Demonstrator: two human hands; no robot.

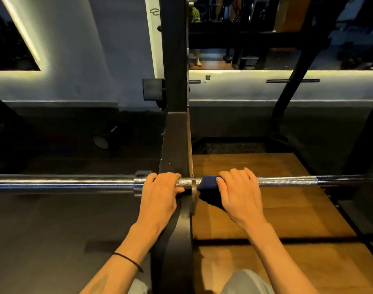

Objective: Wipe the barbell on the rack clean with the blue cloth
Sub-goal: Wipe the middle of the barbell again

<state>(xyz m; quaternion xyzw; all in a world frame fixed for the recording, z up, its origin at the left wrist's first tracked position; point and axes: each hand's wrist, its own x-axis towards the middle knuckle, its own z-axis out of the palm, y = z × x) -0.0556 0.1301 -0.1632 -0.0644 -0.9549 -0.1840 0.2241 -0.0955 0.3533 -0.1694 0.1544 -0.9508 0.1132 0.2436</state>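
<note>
A steel barbell (287,181) lies level across the black rack upright (175,145), running from the left edge to the right edge of the view. My left hand (160,194) grips the bar just left of the upright, by the sleeve collar. My right hand (236,194) grips the dark blue cloth (207,184), wrapped around the knurled bar just right of the upright. Part of the cloth hangs below the bar under my palm.
A wooden platform (266,209) lies under the right half of the bar, dark rubber floor (53,219) under the left. A slanted black rack brace (298,71) stands at the right. A lit wall with mirrors is ahead.
</note>
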